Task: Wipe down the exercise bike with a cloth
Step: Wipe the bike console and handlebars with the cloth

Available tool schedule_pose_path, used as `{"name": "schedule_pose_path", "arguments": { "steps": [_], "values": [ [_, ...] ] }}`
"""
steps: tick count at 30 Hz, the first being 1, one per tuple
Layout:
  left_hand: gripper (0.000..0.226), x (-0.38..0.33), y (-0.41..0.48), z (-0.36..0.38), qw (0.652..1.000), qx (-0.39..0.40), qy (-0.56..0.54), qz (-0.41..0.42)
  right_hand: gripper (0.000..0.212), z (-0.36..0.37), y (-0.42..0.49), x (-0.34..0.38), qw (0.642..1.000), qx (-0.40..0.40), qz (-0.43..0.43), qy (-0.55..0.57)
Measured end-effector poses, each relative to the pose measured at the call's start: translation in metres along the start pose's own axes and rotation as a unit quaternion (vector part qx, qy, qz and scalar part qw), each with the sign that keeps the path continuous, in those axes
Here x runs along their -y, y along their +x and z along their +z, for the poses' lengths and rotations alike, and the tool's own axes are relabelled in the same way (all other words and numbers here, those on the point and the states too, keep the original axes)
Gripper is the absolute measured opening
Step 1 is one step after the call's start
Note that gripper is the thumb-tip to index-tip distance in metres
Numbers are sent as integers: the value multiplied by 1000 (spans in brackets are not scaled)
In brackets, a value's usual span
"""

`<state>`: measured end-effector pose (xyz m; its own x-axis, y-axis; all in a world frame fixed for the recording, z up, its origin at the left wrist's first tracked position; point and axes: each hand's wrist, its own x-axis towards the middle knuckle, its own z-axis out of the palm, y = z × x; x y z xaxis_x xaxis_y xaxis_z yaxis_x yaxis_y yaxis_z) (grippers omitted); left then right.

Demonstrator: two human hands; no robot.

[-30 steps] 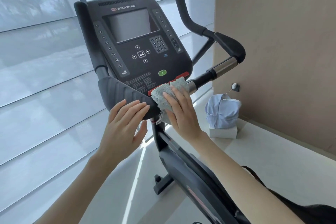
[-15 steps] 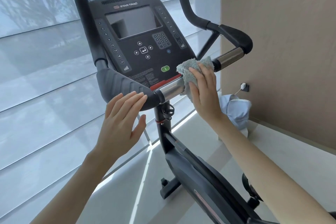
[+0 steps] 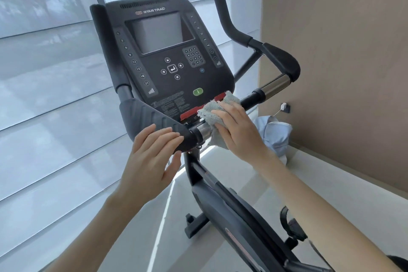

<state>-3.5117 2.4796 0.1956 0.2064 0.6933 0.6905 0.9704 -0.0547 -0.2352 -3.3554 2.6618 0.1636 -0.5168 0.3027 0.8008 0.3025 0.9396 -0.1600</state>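
Blinds (image 3: pixel 55 95) behind; console (image 3: pixel 167 55) reads STAR TRAC; right hand (image 3: pixel 238 130) holds cloth (image 3: pixel 212 110).

Left hand (image 3: pixel 152 157) and right hand (image 3: pixel 240 130) are seen bare. Both forearms (image 3: pixel 320 212) are shown uncovered up to the frame's lower edge. Nails are kept short and plain.
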Motion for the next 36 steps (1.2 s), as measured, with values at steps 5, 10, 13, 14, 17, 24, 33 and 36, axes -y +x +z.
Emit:
{"name": "schedule_pose_path", "arguments": {
  "steps": [5,10,13,14,17,24,33,36],
  "values": [
    [33,0,21,2,999,8,-33,25,29,-15,5,-36,996,47,78,-8],
    [32,-8,40,10,997,15,-51,47,30,-39,13,-58,972,3,213,103],
    [32,-15,49,12,997,27,-52,41,22,-60,16,-65,922,-105,309,206],
    [33,-17,52,13,997,37,-51,38,20,-65,17,-67,913,-123,321,220],
    [36,-26,62,18,996,72,-37,30,17,-68,20,-65,928,-109,289,208],
    [30,-46,76,37,994,105,7,-20,34,-29,5,-72,991,109,67,30],
    [32,-60,74,47,994,72,41,-66,29,-34,48,-97,991,121,-3,-49],
    [30,-63,70,47,995,56,48,-66,34,-31,59,-96,981,183,0,-65]
  ]
}}
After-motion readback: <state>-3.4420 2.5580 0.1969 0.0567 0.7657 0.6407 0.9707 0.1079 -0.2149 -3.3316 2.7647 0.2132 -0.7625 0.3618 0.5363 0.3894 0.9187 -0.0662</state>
